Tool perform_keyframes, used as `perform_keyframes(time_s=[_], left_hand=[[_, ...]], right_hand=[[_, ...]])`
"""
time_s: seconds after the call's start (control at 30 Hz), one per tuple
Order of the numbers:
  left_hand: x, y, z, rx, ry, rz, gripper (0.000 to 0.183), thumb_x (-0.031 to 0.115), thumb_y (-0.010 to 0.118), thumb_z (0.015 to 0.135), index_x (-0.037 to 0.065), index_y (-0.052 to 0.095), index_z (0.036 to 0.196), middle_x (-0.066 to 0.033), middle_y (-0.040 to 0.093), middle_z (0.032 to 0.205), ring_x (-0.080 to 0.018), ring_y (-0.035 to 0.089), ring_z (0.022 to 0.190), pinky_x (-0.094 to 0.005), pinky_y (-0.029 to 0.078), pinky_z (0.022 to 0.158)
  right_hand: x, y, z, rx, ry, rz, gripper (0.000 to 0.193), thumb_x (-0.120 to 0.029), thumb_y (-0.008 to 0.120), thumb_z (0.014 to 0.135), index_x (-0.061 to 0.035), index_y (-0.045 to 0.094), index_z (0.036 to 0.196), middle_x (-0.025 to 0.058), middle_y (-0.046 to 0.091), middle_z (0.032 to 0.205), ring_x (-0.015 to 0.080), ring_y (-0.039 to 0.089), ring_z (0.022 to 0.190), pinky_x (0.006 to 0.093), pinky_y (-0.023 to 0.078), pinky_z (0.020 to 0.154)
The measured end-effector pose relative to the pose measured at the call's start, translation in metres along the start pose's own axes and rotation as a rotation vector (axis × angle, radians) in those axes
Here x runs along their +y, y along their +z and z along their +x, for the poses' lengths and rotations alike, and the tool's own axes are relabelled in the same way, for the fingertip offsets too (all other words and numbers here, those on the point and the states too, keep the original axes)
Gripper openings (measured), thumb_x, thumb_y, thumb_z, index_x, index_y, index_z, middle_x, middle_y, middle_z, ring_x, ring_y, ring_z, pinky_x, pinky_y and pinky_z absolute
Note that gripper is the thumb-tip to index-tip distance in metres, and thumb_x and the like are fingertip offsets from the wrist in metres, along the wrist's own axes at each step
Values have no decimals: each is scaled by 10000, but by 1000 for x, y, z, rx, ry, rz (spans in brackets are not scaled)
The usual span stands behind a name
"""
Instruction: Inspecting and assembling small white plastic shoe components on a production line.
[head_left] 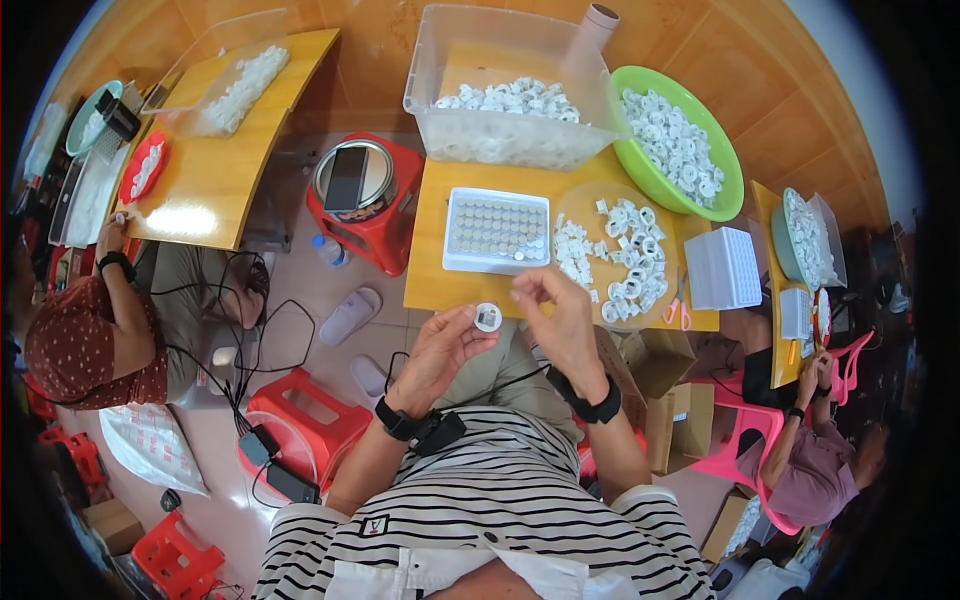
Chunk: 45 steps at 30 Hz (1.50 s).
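My left hand [440,350] holds a small round white plastic part [487,317] between thumb and fingers, just off the table's near edge. The part has a recessed middle with something greyish in it. To its right hovers my right hand [560,315], thumb and fingertips drawn together; whether a small piece is between them I cannot make out. Ahead lies a white tray [452,262] with rows of silver discs [495,222] that look like button cells. Right of it, small white pieces [573,250] and white ring-shaped parts [640,250] are spread on a round clear sheet.
Behind the tray stand a clear bin [500,150] and a green basin [728,165], both with white parts. White stacked trays [715,270] and pink-handled scissors [683,305] sit at right. A red stool [385,235] bears a tin and phone. Co-workers sit on both sides.
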<state>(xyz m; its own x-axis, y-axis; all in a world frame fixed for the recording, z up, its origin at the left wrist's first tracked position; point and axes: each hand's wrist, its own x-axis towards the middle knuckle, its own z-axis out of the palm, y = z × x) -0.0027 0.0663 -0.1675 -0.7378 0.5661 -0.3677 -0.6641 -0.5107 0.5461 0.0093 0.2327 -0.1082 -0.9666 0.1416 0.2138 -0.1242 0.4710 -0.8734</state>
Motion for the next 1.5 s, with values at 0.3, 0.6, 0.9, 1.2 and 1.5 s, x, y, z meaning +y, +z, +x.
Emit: perform_keyframes(time_s=[0.3, 0.6, 0.9, 1.2, 1.5], left_hand=[[-3, 6, 0, -23, 28, 65, 257, 195, 503, 925, 5, 593, 1073, -66, 635, 978, -135, 620, 866, -255, 514, 795], [-8, 8, -2, 8, 102, 141, 229, 159, 528, 910, 10, 604, 1066, -63, 632, 973, -126, 616, 861, -276, 515, 785], [-6, 7, -5, 9, 131, 268, 239, 120, 525, 906, -20, 589, 1089, -84, 620, 996, -133, 604, 877, -284, 512, 793], [0, 8, -6, -66, 86, 298, 255, 130, 523, 909, -21, 579, 1106, -92, 613, 1017, -156, 605, 898, -291, 514, 811], [-1, 3, -3, -2, 53, 166, 261, 135, 516, 911, -29, 570, 1108, -97, 620, 1018, -167, 624, 883, -279, 528, 802]], right_hand=[[3, 14, -22, -29, -203, -168, 196, 70, 584, 697, -7, 530, 869, 121, 512, 738, 283, 531, 706, 357, 444, 598], [1, 18, -31, -65, -354, -412, 253, 29, 584, 674, -27, 518, 911, 117, 494, 784, 294, 510, 759, 382, 449, 620], [16, 20, -31, -117, -301, -274, 206, 48, 581, 681, -20, 539, 870, 119, 534, 776, 275, 538, 717, 347, 455, 600], [20, 7, -14, -90, 259, 294, 134, 16, 640, 698, -2, 569, 811, 33, 527, 691, 94, 505, 622, 228, 424, 572], [15, 5, 27, 181, 49, -348, 99, -90, 650, 728, -38, 626, 810, 91, 562, 765, 261, 568, 654, 352, 433, 582]])
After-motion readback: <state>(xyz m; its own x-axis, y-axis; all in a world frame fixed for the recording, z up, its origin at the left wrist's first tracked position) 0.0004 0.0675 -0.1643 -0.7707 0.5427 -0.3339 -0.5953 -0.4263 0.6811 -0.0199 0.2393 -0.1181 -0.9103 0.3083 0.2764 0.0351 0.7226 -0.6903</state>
